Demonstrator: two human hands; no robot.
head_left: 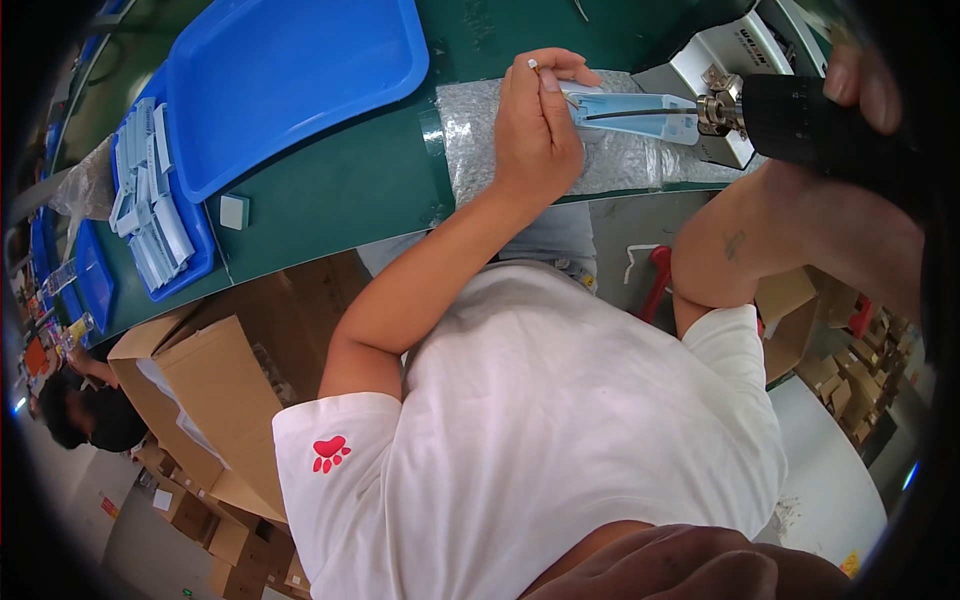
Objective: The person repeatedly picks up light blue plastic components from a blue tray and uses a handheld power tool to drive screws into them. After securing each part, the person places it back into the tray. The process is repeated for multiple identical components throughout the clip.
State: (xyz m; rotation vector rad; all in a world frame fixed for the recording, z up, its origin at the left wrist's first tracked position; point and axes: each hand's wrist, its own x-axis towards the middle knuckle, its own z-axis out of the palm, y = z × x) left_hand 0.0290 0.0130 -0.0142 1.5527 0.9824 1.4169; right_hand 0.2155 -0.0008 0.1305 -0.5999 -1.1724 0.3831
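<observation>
My left hand (538, 130) is closed around one end of a light blue plastic housing (655, 122), long and tray-like. Between its fingers a small white connector (533, 64) on thin wires pokes out. At the right, my right hand (865, 88) grips a black electric screwdriver (795, 112), partly cut off by the dark rim. The driver's metal collar (715, 112) points left, and its thin bit (630, 114) runs along the inside of the housing toward my left fingers. What the bit's tip touches is too small to make out. Bubble wrap (470, 140) lies beneath the housing.
A big blue tray (300, 150) sits on the green table (330, 215). Beside it, a smaller blue tray (205, 255) holds several light blue housings (150, 190). A small pale block (234, 212) lies nearby. Behind the screwdriver stands an open white box (735, 50). Cardboard boxes (225, 390) stand below the table.
</observation>
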